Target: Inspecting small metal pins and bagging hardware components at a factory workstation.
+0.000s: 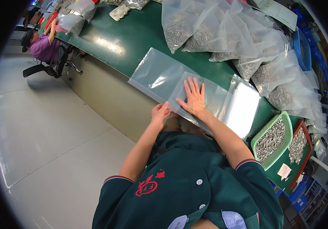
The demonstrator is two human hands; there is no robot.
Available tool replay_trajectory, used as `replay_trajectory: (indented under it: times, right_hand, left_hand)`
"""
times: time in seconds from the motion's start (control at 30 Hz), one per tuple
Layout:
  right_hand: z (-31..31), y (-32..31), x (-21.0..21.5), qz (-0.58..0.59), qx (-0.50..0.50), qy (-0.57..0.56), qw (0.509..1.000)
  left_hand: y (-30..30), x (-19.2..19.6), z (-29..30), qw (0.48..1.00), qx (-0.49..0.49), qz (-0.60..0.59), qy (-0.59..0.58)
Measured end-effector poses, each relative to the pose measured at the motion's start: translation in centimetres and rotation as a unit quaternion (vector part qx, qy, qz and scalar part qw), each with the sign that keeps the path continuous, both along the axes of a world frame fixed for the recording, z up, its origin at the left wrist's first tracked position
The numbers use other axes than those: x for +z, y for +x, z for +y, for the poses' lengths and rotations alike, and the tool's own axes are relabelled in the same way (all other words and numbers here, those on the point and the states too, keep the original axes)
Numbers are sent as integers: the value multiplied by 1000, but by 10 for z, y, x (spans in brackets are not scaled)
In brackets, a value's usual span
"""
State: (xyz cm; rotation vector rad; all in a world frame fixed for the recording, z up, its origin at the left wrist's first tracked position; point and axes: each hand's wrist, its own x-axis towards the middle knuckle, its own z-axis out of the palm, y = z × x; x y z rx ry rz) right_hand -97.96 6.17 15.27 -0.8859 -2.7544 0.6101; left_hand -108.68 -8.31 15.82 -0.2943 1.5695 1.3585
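Two clear plastic bags lie flat along the near edge of the green table. My right hand (194, 97) rests spread on the upper plastic bag (214, 93), palm down, fingers apart. Close by on the left, my left hand (160, 113) pinches the near edge of the plastic with thumb and fingers. The lower plastic bag (152, 74) reaches out to the left under the upper one. Just right of them lies a stack of clear plastic bags (244, 108).
Several bags filled with small metal pins (200, 36) line the far right. A green basket (287, 143) and a red-brown tray (308, 150) hold loose pins on the right. Far left, a person in purple (43, 47) sits at the green table (106, 28).
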Motion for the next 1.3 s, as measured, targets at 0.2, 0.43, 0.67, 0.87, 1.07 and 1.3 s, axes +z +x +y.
replay_trajectory:
  times: [0.2, 0.43, 0.67, 0.87, 1.07, 1.3]
  right_hand:
    - [-30, -11, -2, 25, 30, -30, 999]
    - [3, -6, 2, 39, 63, 9, 997]
    - [4, -21, 10, 8, 32, 20, 999]
    - [12, -14, 3, 54, 181, -30, 982]
    - [14, -12, 6, -14, 100, 35, 994]
    - [10, -24, 5, -13, 105, 42, 994]
  left_hand:
    - [0, -6, -3, 999, 1, -26, -23]
    - [1, -1, -3, 1000, -8, -20, -3]
    - [0, 6, 1, 999, -41, -21, 14]
    - [1, 4, -3, 997, -68, -22, 34]
    - [-6, 7, -2, 994, -91, -36, 42]
    - [-3, 11, -1, 1000, -5, 3, 7]
